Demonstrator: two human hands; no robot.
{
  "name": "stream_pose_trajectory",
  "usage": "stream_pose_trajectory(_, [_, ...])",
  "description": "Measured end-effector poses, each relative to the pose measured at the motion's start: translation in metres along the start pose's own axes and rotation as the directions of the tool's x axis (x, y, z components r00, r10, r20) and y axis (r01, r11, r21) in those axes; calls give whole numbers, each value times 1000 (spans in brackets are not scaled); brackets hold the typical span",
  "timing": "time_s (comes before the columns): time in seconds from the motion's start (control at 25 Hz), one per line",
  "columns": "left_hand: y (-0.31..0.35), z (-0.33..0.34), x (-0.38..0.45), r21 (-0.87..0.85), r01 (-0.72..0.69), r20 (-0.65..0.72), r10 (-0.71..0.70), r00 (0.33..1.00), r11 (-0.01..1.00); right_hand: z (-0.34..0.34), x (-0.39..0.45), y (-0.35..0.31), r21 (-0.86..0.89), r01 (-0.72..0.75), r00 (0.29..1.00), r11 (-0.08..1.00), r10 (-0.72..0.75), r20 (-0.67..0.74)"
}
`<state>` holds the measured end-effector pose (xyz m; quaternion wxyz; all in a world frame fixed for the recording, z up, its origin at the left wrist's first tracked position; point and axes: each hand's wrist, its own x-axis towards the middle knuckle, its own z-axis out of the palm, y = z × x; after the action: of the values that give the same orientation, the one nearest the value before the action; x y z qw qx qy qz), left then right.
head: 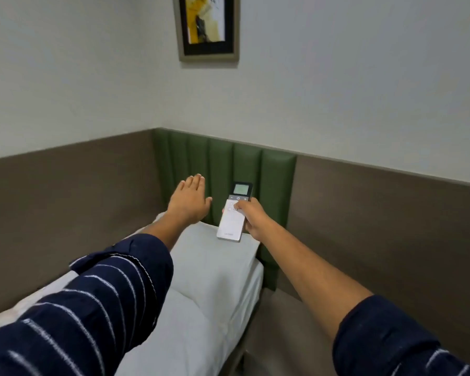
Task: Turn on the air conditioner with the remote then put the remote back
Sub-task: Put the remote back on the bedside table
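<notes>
I hold the remote (233,213) in my right hand (251,217). My fingers wrap round its side and my thumb (238,205) rests on the buttons just under the dark strip. I think I hold it this way so I can press a button without letting go. The remote is up in the air, above the far end of the bed (215,280), and its little screen (240,189) points away from me, toward the green padded panel (223,164). I tip it up like that so it can talk to the air conditioner, but I cannot see the air conditioner from here.

My left hand (189,202) holds nothing. It is flat and spread wide, palm down, just beside the remote but not touching it. I think it just helps me keep steady.

Now I count. One remote. Two hands, one full and one free. One bed with white sheets. One picture (206,27) on the wall. I cannot tell yet where the remote goes back.
</notes>
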<state>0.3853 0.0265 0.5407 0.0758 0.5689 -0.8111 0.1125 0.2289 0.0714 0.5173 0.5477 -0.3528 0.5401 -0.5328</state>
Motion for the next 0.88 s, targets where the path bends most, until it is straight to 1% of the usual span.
stream_pose_trajectory(0.08, [50, 43, 23, -37, -68, 25, 69, 997, 997, -58, 26, 24, 55, -14, 998, 998, 17, -65])
stream_pose_trajectory(0.16, [88, 81, 40, -76, -100, 38, 103, 994, 992, -106, 44, 45, 71, -26, 994, 997, 33, -108])
stream_pose_trajectory(0.2, [112, 104, 51, -99, -119, 72, 127, 989, 988, -135, 54, 57, 61, -46, 990, 997, 53, -131])
stream_pose_trajectory(0.32, [169, 162, 74, -131, -176, 106, 190, 976, 976, -206, 83, 91, 19, -64, 978, 998, 66, -198])
stream_pose_trajectory(0.44, [221, 218, 82, -178, -242, 212, 277, 937, 954, -261, 105, 138, 7, -178, 949, 984, 173, -262])
stream_pose_trajectory(0.56, [259, 284, 84, -204, -302, 298, 353, 887, 931, -306, 125, 199, 24, -311, 896, 950, 302, -326])
stream_pose_trajectory(0.72, [290, 382, 85, -200, -369, 395, 420, 817, 907, -355, 148, 289, 8, -404, 831, 915, 370, -416])
stream_pose_trajectory(0.8, [304, 434, 80, -197, -393, 441, 439, 782, 898, -378, 160, 342, 39, -461, 764, 887, 418, -492])
stream_pose_trajectory(0.88, [314, 483, 72, -198, -420, 471, 462, 751, 885, -399, 170, 400, 113, -499, 692, 859, 474, -545])
